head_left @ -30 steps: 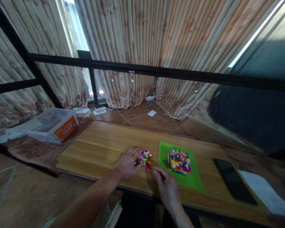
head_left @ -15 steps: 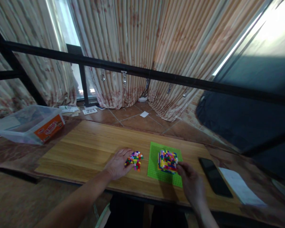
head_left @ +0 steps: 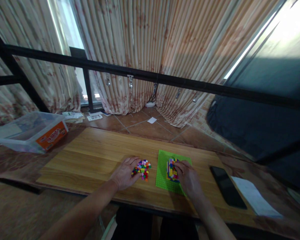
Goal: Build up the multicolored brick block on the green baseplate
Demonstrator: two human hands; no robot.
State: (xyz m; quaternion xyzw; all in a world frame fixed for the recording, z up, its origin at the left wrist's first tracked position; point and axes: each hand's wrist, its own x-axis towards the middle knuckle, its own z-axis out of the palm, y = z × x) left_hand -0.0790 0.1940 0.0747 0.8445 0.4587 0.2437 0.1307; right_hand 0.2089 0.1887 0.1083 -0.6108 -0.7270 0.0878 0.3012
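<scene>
A pile of small loose bricks in many colours (head_left: 142,166) lies on the wooden table (head_left: 95,156). My left hand (head_left: 123,172) rests flat beside the pile, its fingers spread and touching the pile's left edge. To the right lies a green baseplate (head_left: 163,173) carrying a block of stacked multicoloured bricks (head_left: 171,169). My right hand (head_left: 188,178) lies over the right part of that block, fingers curled down onto its top. What the fingertips hold, if anything, is hidden.
A black phone (head_left: 227,190) and a white sheet of paper (head_left: 255,201) lie at the table's right end. A clear plastic box with an orange label (head_left: 37,131) stands left of the table. A black rail (head_left: 150,76) and curtains are behind.
My right hand moved from the table front beside the loose pile to the right of the baseplate, then left onto the brick block. The view shifted right. My left hand stayed.
</scene>
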